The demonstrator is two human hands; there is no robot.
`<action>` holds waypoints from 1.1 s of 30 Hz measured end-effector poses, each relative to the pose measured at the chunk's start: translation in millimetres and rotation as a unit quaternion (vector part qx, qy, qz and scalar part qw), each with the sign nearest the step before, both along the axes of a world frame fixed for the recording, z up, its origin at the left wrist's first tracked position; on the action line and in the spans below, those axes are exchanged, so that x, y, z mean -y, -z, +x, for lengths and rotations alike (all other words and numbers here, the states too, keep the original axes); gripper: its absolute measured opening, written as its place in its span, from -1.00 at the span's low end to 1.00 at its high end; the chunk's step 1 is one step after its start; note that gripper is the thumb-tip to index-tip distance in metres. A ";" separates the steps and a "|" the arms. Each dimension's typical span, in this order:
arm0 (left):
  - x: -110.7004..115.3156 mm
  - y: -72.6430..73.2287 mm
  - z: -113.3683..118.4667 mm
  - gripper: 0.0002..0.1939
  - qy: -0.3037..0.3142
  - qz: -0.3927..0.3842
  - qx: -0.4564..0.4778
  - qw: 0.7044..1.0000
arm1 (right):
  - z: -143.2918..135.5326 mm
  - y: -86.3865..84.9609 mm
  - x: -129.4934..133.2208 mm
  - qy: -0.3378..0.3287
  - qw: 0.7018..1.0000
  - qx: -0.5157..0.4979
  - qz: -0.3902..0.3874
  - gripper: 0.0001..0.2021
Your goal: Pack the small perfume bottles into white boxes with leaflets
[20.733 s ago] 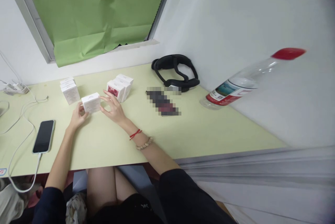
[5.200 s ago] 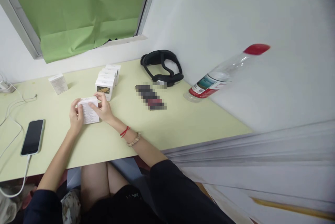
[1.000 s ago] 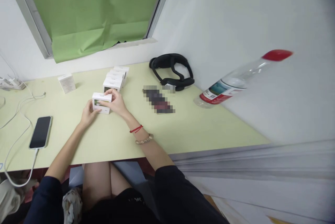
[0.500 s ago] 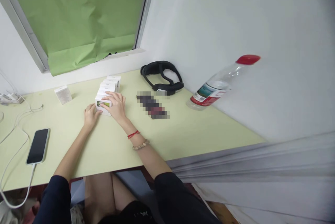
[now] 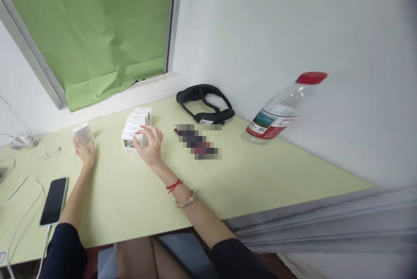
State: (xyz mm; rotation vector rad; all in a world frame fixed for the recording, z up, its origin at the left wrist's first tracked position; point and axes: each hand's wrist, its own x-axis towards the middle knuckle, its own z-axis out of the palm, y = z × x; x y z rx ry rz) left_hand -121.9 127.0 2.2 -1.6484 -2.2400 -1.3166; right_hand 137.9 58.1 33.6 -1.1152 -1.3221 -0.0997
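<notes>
On the pale green table, several small white boxes point(image 5: 133, 129) stand in a row, one behind another; the nearest has a dark picture on its front. My right hand point(image 5: 151, 145) is beside the nearest boxes, its fingers curved and apart, with nothing seen between them. Further left, my left hand point(image 5: 85, 152) has its fingers around the lower part of a single white box point(image 5: 84, 132), which stands upright, slightly tilted.
A phone point(image 5: 54, 201) with a white cable lies at the left, near a power strip point(image 5: 24, 141). A black headset point(image 5: 208, 105), a partly pixelated item point(image 5: 197, 141) and a red-capped bottle point(image 5: 272, 116) are to the right.
My left hand has left the row and moved left to the single box, taking hold of it. My right hand has lifted its fingers off the nearest box. The view has shifted slightly.
</notes>
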 end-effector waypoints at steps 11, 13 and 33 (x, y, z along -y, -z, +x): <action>-28.8 -12.8 -39.2 -0.58 0.007 -0.064 0.098 0.993 | -4.4 -8.5 6.9 -0.021 0.999 -0.015 0.045 -0.86; -25.4 -10.9 -36.4 -0.68 0.011 -0.047 0.102 0.994 | -6.8 -8.7 9.8 -0.031 0.998 -0.016 0.055 -0.86; 120.5 5.7 70.0 -0.48 0.234 0.126 0.230 0.936 | -37.0 20.2 23.2 -0.319 0.943 -0.007 -0.094 -0.61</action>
